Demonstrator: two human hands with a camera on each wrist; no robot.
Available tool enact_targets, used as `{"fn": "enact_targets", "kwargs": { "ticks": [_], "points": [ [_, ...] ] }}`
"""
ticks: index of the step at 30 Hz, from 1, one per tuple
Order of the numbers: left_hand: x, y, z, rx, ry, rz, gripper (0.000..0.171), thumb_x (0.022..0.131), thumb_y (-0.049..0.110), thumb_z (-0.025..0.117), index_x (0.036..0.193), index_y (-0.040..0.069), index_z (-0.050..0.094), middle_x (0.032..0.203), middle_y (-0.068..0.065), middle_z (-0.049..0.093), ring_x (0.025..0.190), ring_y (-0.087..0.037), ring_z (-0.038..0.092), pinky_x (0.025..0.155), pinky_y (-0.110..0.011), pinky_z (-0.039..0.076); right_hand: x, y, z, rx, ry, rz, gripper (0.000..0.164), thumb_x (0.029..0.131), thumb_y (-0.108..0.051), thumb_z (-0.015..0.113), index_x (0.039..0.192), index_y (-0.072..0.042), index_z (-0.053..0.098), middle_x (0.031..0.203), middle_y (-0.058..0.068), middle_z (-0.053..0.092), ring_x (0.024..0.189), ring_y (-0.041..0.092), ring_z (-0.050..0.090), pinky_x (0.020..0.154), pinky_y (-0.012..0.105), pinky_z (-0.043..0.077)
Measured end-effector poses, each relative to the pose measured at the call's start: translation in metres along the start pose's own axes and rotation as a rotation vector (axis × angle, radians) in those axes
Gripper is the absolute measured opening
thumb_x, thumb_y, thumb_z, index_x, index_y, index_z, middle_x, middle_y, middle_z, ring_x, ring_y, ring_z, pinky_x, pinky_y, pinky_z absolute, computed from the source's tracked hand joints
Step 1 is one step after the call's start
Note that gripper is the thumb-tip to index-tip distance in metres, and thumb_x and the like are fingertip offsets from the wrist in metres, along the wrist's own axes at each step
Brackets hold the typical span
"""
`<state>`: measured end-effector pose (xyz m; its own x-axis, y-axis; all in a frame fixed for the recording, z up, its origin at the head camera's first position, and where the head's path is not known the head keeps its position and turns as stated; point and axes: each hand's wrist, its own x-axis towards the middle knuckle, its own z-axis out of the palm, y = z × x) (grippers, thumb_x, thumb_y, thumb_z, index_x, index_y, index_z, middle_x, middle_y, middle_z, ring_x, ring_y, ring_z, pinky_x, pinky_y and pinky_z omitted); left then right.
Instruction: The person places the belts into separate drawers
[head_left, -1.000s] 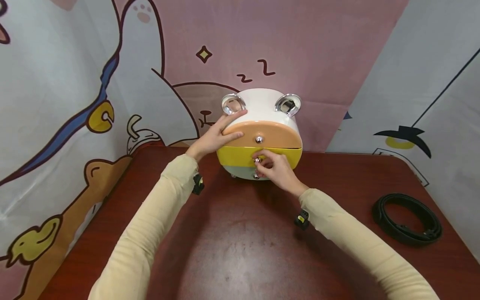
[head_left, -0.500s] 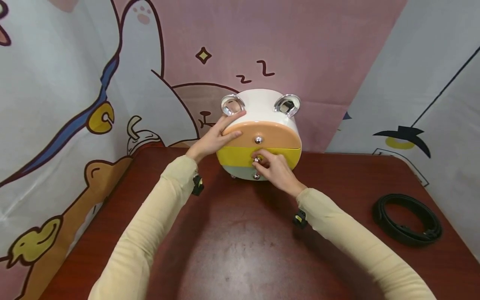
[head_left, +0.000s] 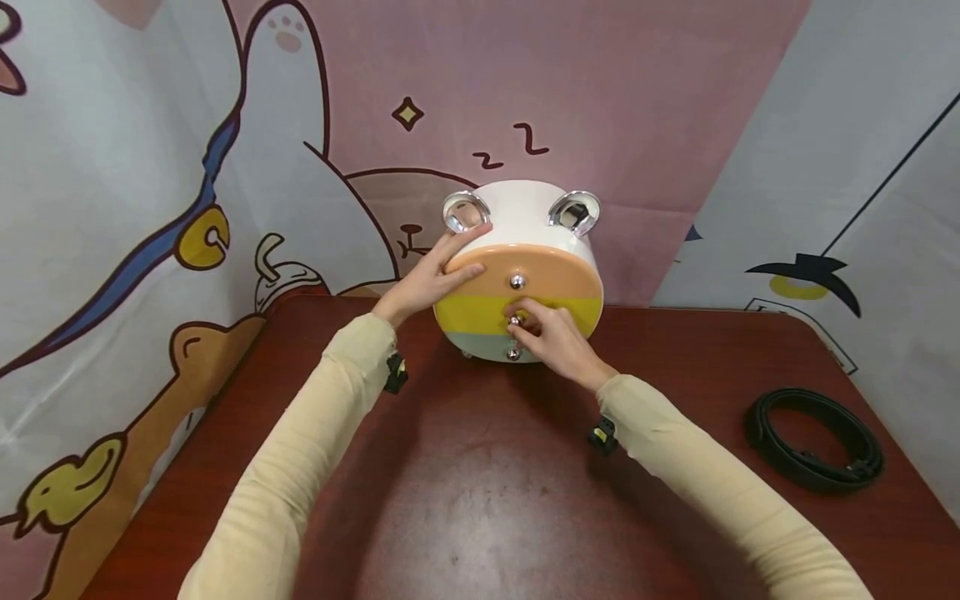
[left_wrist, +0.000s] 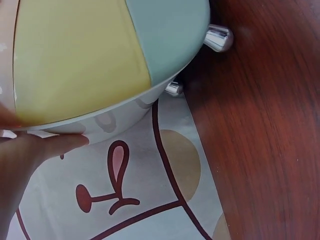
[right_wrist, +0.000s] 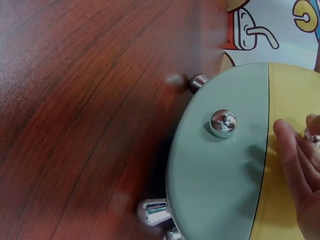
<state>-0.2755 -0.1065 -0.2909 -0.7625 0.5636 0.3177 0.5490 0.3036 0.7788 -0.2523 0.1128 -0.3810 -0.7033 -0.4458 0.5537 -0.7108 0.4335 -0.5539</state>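
Note:
A rounded white drawer box [head_left: 525, 208], shaped like an alarm clock, stands at the back of the table. Its front has an orange drawer [head_left: 555, 271] on top, a yellow drawer [head_left: 468, 314] in the middle and a green drawer [right_wrist: 220, 175] at the bottom. All three fronts sit flush. My right hand [head_left: 558, 342] pinches the silver knob [head_left: 516, 320] of the yellow drawer between thumb and index finger. My left hand [head_left: 423, 282] rests against the box's upper left side, fingers extended over the white shell and thumb on the orange front.
A coiled black belt [head_left: 759, 429] lies on the right of the reddish-brown table [head_left: 480, 467]. Two silver bell-like domes [head_left: 575, 212] top the box, and short silver feet [left_wrist: 220, 38] carry it. A cartoon-printed cloth [head_left: 637, 100] hangs close behind.
The dark gap along the yellow drawer's top edge has closed as the drawer slid in, with my right hand on its knob. My left hand has stayed in place.

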Motion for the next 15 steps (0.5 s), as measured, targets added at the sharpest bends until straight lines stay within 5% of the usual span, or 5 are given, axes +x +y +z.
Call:
{"fn": "enact_targets", "kwargs": {
  "ticks": [8,15],
  "points": [
    [-0.001,-0.001,0.004,0.103,0.056,0.051,0.058,0.089,0.017,0.056,0.140,0.020,0.030,0.131,-0.008,0.030,0.101,-0.021,0.043,0.087,-0.041,0.035,-0.009,0.004,-0.004,0.019,-0.096,-0.016,0.040,0.080,0.001,0.063,0.117,-0.010,0.052,0.100,0.006,0.063,0.081,0.014,0.062,0.066,0.027,0.049],
    [-0.003,0.000,0.004,0.128,0.072,0.063,0.057,0.088,0.019,0.056,0.140,0.020,0.031,0.131,-0.009,0.031,0.100,-0.020,0.044,0.086,-0.041,0.036,-0.021,0.007,-0.007,0.086,-0.153,-0.032,0.048,0.081,0.003,0.058,0.126,-0.010,0.045,0.104,0.010,0.061,0.086,0.023,0.061,0.066,0.030,0.049]
  ]
}}
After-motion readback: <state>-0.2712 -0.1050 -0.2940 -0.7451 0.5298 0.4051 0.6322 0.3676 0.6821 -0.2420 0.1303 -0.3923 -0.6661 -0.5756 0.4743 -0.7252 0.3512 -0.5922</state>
